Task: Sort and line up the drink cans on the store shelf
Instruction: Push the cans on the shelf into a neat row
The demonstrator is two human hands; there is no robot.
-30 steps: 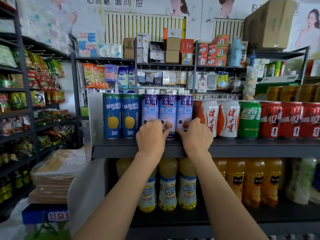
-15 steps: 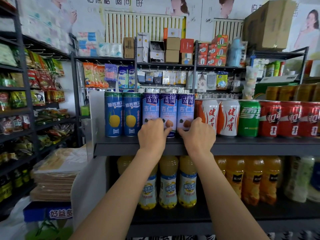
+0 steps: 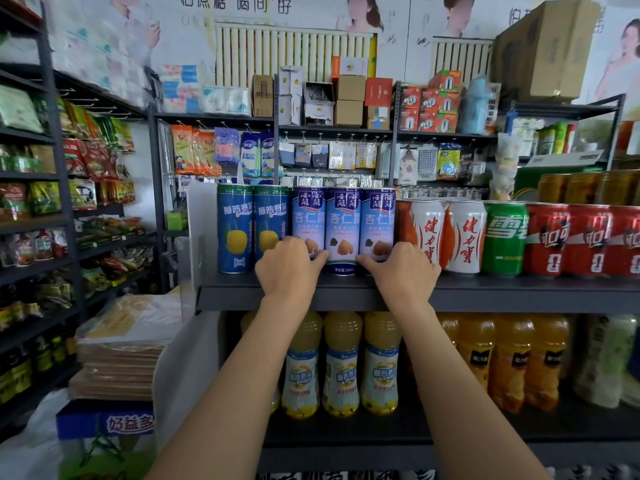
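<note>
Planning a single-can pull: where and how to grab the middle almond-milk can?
The middle almond-milk can stands upright, flanked tight by its twin cans, so its sides are blocked. Come from the front and above: fingers over the top rim, thumb on the front face, tip it forward. The left hand and right hand already frame its base.

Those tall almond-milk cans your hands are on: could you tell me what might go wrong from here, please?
1. The three almond-milk cans are tall and slim and stand at the shelf's front edge; a push from the left hand or right hand might tip one off.
2. A sideways shove could knock the white-and-orange cans beside them.
</note>
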